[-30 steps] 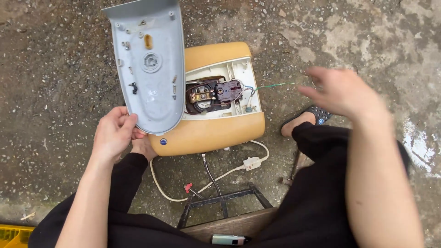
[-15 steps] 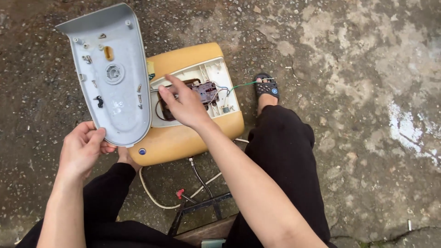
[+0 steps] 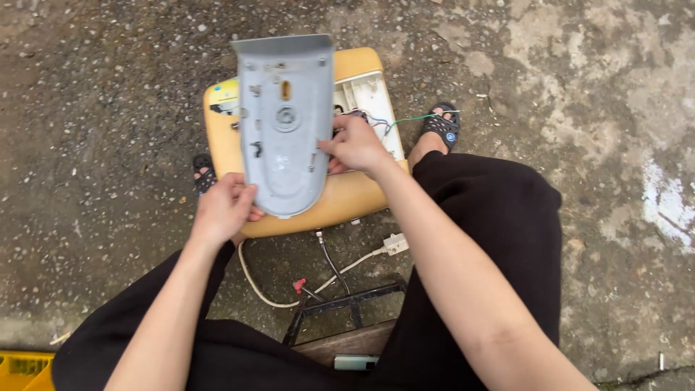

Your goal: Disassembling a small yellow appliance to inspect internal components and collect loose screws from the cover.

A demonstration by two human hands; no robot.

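Grey cover plate [image 3: 286,123] stands tilted over the open yellow casing [image 3: 347,199], which lies on the concrete ground. Left hand [image 3: 224,210] is closed on the plate's rounded lower end; right hand [image 3: 355,145] pinches its right edge beside the exposed wires [image 3: 376,124]. Step in hand looks like fitting or lifting the plate; next move calls for squaring it to the casing. Plate is dull grey, with screw posts and a central hub.

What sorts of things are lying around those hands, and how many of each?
Grey cover panel: 1, held by the left hand and right hand
Yellow appliance body: 1
White cord: 1
White plug connector: 1
Black sandals: 2
Yellow crate: 1
Total: 7
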